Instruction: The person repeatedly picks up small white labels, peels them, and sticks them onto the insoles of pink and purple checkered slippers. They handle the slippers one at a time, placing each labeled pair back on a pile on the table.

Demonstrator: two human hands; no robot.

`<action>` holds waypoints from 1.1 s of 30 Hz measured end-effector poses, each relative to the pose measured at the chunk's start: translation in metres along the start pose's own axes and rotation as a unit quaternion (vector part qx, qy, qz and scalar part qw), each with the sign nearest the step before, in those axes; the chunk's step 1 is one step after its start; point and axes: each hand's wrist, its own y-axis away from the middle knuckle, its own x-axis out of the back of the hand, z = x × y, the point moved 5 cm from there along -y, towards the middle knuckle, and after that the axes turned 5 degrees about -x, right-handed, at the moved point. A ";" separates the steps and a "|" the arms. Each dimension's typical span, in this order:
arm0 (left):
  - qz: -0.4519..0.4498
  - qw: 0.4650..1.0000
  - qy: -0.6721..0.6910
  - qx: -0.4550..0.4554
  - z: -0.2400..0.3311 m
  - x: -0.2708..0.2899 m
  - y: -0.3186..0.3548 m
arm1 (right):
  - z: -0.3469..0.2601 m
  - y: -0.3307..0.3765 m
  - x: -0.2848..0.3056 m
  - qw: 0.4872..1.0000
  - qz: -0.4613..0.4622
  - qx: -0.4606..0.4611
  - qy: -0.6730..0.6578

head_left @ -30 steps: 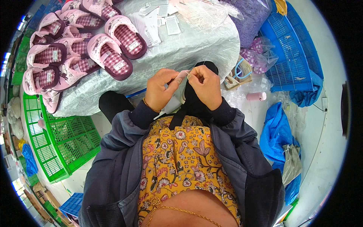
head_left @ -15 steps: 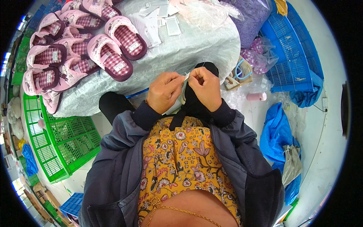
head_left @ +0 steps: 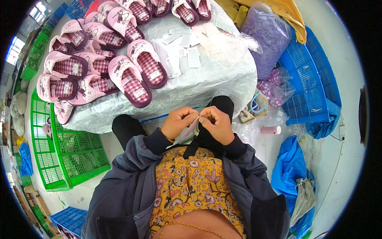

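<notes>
My left hand and my right hand meet over my lap, fingertips pinched close together. Between them is a thin pale pinkish strip, its upper end at the fingertips; its exact kind is too small to tell. Pink slippers with dark plum soles and checked insoles lie on the covered table ahead. The nearest pair, a left slipper and a right slipper, sits by the table's near edge, with a small white label on each insole.
Several more pink slippers crowd the table's left. White cards and clear plastic lie on the silvery table cover. Green crates stand at left. At right are a blue crate, a purple-filled bag, a pink thread spool and blue sheeting.
The view has tilted up, so the table and slippers sit lower in it. Both hands remain together, with the fingertips now closer; the small white piece at the left fingers no longer shows plainly.
</notes>
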 end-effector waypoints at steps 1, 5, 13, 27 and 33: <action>0.000 1.000 -0.010 -0.020 -0.002 -0.001 -0.001 | -0.002 0.000 0.000 1.000 -0.002 0.001 0.006; 0.017 0.999 0.016 -0.042 -0.001 -0.004 -0.003 | -0.004 0.000 0.001 0.999 -0.011 -0.011 0.030; 0.058 0.969 -0.192 -0.145 0.020 0.005 -0.013 | -0.004 -0.003 0.012 0.993 0.039 0.015 0.106; 0.123 0.845 -0.422 -0.305 0.071 0.013 -0.034 | 0.013 -0.036 0.007 0.991 0.009 -0.100 -0.092; 0.187 0.663 -0.672 -0.270 0.103 0.037 -0.064 | 0.009 -0.060 0.003 0.984 0.024 -0.106 -0.143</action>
